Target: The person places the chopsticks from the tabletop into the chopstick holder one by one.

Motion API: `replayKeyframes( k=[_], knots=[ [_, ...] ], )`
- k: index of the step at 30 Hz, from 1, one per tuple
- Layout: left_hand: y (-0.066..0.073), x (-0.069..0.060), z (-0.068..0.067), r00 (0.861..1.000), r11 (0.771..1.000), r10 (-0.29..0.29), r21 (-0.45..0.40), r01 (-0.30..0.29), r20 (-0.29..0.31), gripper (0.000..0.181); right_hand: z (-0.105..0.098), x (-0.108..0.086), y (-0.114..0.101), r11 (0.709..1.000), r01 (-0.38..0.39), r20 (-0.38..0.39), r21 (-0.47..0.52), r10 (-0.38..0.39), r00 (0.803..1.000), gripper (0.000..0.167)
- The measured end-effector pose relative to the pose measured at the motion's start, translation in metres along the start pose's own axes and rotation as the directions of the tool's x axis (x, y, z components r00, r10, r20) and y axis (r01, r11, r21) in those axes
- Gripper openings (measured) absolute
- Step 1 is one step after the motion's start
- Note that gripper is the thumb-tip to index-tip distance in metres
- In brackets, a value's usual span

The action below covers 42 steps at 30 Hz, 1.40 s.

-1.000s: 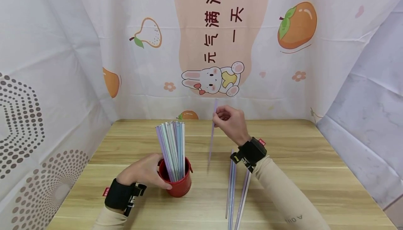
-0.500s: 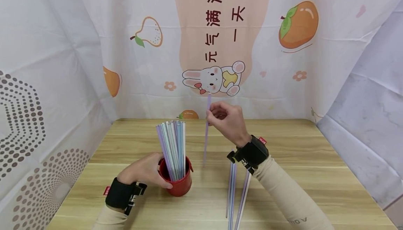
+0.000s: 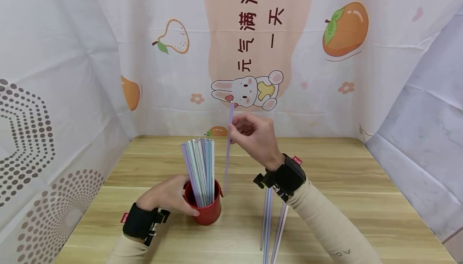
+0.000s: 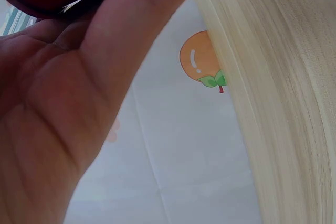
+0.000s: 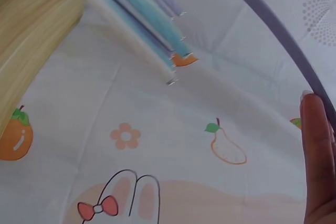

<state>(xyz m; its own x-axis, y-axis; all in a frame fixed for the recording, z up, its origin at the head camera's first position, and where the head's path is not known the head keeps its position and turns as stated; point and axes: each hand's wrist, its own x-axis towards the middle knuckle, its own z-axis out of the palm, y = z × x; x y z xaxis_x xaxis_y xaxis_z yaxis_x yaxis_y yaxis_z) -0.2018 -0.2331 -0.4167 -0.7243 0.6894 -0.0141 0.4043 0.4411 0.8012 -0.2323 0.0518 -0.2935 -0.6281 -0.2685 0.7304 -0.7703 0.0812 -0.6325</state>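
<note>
Left hand (image 3: 170, 193): fingers curled around red bucket (image 3: 211, 217) of pastel straws (image 3: 199, 167) | Right hand (image 3: 255, 137): thumb and fingers pinch 1 purple straw (image 3: 228, 151) (nearly upright), beside the bucket | Table (image 3: 347, 175): loose straws (image 3: 267, 228) near right sleeve (image 3: 329, 220)

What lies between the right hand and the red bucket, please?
The head view shows the purple straw extending down from the right hand, bare tabletop behind.

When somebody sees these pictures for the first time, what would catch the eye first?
Probably the red bucket of pastel sticks, gripped by the left hand. To its right, the right hand pinches a single purple stick, nearly upright. Behind, a cartoon rabbit is printed sideways on the white cloth.
</note>
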Motion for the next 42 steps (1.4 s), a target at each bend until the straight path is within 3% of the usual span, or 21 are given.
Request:
replayKeyframes(
  k=[7, 15, 27, 33, 42],
  knots=[
    [-0.001, 0.001, -0.001, 0.999, 0.999, 0.035, 0.006, -0.035, 0.002, 0.072, 0.014, 0.008, -0.012, 0.999, 0.001, -0.01, 0.032, 0.0, 1.0, 0.006],
    [0.0, 0.001, -0.001, 1.0, 0.999, 0.027, 0.017, -0.027, 0.004, 0.07, 0.039, 0.004, -0.007, 0.998, -0.003, 0.053, -0.056, 0.006, 0.999, 0.008],
    [0.001, -0.001, 0.001, 1.0, 1.0, 0.018, 0.001, -0.018, 0.006, 0.069, 0.067, -0.011, 0.01, 0.98, -0.078, 0.165, -0.182, 0.108, 0.98, 0.011],
    [-0.001, -0.001, 0.002, 0.999, 0.999, 0.038, -0.018, -0.038, 0.016, 0.072, 0.08, -0.02, 0.018, 0.961, -0.142, 0.214, -0.236, 0.193, 0.958, 0.013],
    [0.002, 0.0, 0.0, 0.999, 0.999, 0.034, 0.024, -0.034, 0.011, 0.072, 0.09, -0.029, 0.023, 0.939, -0.165, 0.226, -0.301, 0.238, 0.945, 0.012]
  ],
)
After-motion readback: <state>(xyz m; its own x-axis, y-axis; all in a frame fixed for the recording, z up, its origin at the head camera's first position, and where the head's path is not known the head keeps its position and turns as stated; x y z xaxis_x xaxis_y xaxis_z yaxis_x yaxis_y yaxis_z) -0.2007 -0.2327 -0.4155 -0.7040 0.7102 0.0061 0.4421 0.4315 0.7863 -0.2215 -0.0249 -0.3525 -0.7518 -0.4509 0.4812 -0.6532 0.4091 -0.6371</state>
